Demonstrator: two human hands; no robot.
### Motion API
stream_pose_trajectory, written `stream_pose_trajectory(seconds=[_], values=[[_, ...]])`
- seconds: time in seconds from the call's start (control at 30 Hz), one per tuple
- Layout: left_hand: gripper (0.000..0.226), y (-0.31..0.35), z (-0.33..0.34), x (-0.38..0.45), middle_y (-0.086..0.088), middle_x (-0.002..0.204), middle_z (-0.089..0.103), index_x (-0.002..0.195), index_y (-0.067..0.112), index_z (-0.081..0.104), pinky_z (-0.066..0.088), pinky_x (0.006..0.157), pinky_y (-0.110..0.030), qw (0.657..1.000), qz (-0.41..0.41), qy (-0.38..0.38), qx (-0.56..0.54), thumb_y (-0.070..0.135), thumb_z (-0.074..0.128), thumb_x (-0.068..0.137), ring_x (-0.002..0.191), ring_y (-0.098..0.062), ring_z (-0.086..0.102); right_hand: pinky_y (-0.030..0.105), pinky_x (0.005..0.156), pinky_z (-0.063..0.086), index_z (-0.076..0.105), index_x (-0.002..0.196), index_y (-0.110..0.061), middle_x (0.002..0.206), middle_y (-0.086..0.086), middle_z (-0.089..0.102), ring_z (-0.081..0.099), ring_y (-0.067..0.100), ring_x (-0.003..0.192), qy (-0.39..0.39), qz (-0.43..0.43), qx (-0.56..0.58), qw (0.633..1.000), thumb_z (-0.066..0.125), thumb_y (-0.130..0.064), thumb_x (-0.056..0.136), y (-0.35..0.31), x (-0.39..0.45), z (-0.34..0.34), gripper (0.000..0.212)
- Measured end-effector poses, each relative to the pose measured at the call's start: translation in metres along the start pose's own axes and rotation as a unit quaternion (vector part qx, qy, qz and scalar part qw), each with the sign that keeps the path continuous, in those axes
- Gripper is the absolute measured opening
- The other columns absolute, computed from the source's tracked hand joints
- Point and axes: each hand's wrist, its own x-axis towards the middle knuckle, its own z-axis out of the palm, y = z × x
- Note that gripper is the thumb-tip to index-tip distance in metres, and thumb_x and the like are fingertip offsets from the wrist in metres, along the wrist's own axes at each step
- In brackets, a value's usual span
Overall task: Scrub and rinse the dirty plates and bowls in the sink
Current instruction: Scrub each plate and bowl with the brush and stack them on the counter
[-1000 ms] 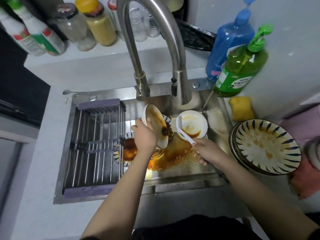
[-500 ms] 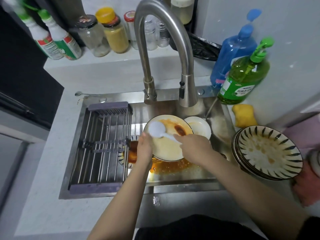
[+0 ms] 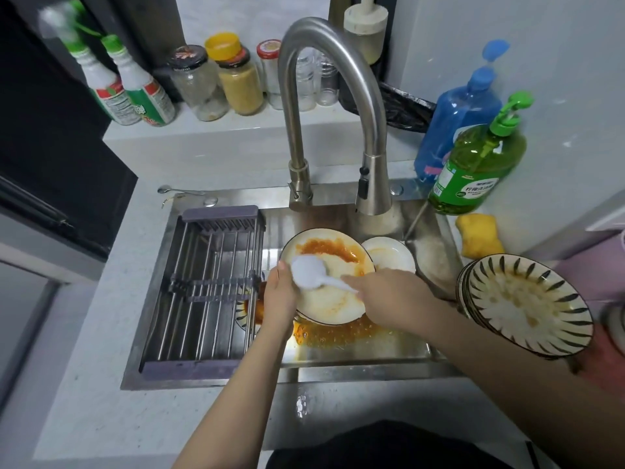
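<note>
left hand (image 3: 280,296) gripping sauce-smeared plate (image 3: 333,299) rim, over sink (image 3: 355,350) | right hand (image 3: 389,299) clasping white brush (image 3: 309,272), head on plate

My home kitchen: steel sink (image 3: 355,362) with faucet (image 3: 333,106), drying rack (image 3: 203,289), dish soap (image 3: 473,170), spice jars (image 3: 236,79).

In the sink (image 3: 355,360) a drying rack (image 3: 206,292) fills the left half; a plate (image 3: 329,299) lies right of it, a small bowl (image 3: 389,257) behind-right. On the worktop (image 3: 101,401) right of the sink sits a stack of bowls (image 3: 527,306), a sponge (image 3: 478,235) behind it, the faucet (image 3: 333,106) behind the sink
</note>
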Motion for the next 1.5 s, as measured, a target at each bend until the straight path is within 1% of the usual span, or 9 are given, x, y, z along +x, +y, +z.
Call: stream_pose_trajectory(seconds=[0.13,0.3,0.47,0.73,0.9,1.07,1.2,1.33,1.5], values=[[0.11,-0.021,-0.008,0.021,-0.006,0.139,0.051,0.142,0.024,0.042,0.038,0.108,-0.051,0.998,-0.042,0.016,-0.044,0.095,0.025,0.06,0.128,-0.028,0.048,0.023,0.048,0.028,0.05,0.126,-0.033,0.074,-0.01,0.045,0.042,0.008,0.062,-0.024,0.037,-0.021,0.999,0.04,-0.018,0.093,0.021,-0.013,-0.005,0.037],[0.059,0.008,-0.006,-0.004,0.002,0.128,0.05,0.136,0.016,0.048,0.035,0.106,-0.037,0.999,0.02,-0.024,0.029,0.055,0.022,0.1,0.121,-0.018,0.045,0.025,0.046,0.028,0.037,0.139,-0.033,0.073,-0.009,0.043,0.04,0.011,0.061,0.027,0.032,-0.022,0.999,0.037,-0.015,0.095,0.008,-0.002,-0.003,0.047],[0.056,0.008,-0.012,0.002,-0.003,0.135,0.046,0.144,0.018,0.039,0.031,0.099,-0.031,1.0,0.012,-0.004,-0.001,0.05,0.022,0.101,0.124,-0.017,0.04,0.023,0.055,0.038,0.053,0.127,-0.034,0.078,-0.008,0.05,0.042,0.008,0.063,-0.064,-0.003,-0.051,0.997,0.04,-0.021,0.095,0.015,-0.025,-0.014,0.038],[0.042,0.015,-0.009,0.004,0.003,0.117,0.05,0.12,0.024,0.052,0.032,0.096,-0.032,0.999,0.037,-0.02,-0.009,0.049,0.023,0.102,0.112,-0.015,0.041,0.023,0.045,0.03,0.032,0.141,-0.039,0.066,-0.009,0.036,0.033,0.006,0.053,0.036,-0.009,-0.029,0.999,0.036,-0.019,0.099,-0.001,-0.022,-0.002,0.047],[0.057,0.019,-0.015,0.009,-0.003,0.143,0.043,0.146,0.017,0.036,0.028,0.11,-0.036,0.999,0.029,-0.008,-0.028,0.051,0.024,0.101,0.135,-0.02,0.036,0.022,0.049,0.027,0.046,0.129,-0.034,0.068,-0.009,0.038,0.041,0.009,0.061,0.002,0.04,-0.064,0.997,0.04,-0.02,0.092,0.027,-0.025,-0.009,0.04],[0.035,0.024,0.0,0.0,0.014,0.092,0.049,0.093,0.029,0.05,0.039,0.09,-0.02,0.997,0.064,-0.025,0.038,0.044,0.02,0.104,0.09,0.0,0.048,0.022,0.047,0.031,0.035,0.139,-0.036,0.066,-0.009,0.036,0.036,0.005,0.054,0.052,0.02,-0.025,0.998,0.036,-0.019,0.098,0.005,-0.017,-0.011,0.044],[0.055,0.02,-0.007,0.009,0.003,0.123,0.05,0.134,0.015,0.046,0.034,0.104,-0.035,0.998,0.055,0.001,0.014,0.051,0.021,0.101,0.116,-0.017,0.045,0.022,0.054,0.04,0.047,0.13,-0.036,0.07,-0.01,0.043,0.045,0.005,0.061,-0.02,-0.02,-0.033,0.999,0.037,-0.023,0.097,0.011,-0.036,-0.011,0.037],[0.045,0.018,-0.009,0.006,0.011,0.114,0.053,0.13,0.019,0.049,0.034,0.093,-0.026,0.996,0.082,-0.019,0.034,0.044,0.023,0.103,0.112,-0.011,0.04,0.023,0.049,0.027,0.052,0.121,-0.028,0.07,-0.008,0.039,0.046,0.013,0.066,-0.001,0.065,-0.078,0.995,0.042,-0.019,0.09,0.028,-0.021,-0.013,0.034],[0.059,0.019,-0.002,0.006,-0.003,0.128,0.047,0.141,0.015,0.04,0.038,0.106,-0.043,0.999,0.033,-0.018,0.007,0.054,0.021,0.1,0.121,-0.023,0.045,0.023,0.051,0.037,0.037,0.139,-0.04,0.069,-0.01,0.041,0.041,0.005,0.059,0.031,-0.031,0.004,0.999,0.035,-0.026,0.101,0.001,-0.028,-0.003,0.041]])
